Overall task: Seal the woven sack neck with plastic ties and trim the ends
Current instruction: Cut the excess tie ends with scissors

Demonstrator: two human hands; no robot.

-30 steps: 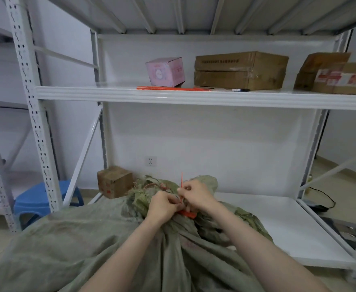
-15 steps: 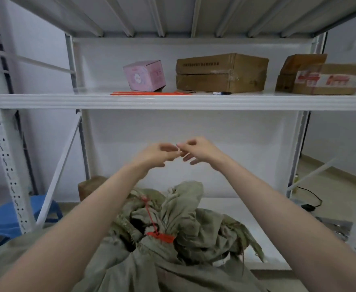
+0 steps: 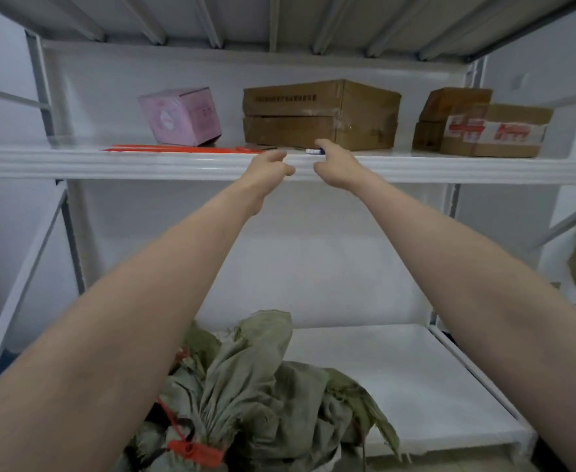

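sack [image 3: 245, 386], 6 o'clock: faded olive green, plain.
tie [image 3: 194, 453] on its neck, 7 o'clock: bright red-orange.
spare ties [image 3: 184, 149], 11 o'clock: same red-orange.
box [image 3: 181, 115], 11 o'clock: pink, paler round print.
cartons [image 3: 320, 114], 12 o'clock: plain brown.
taped carton [image 3: 494, 131], 2 o'clock: brown, white tape printed red.
shelf [image 3: 75, 163]: glossy white.

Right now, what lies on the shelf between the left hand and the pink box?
Orange plastic ties lie flat along the shelf edge, in front of the pink box, their end near the left hand. The head view shows this.
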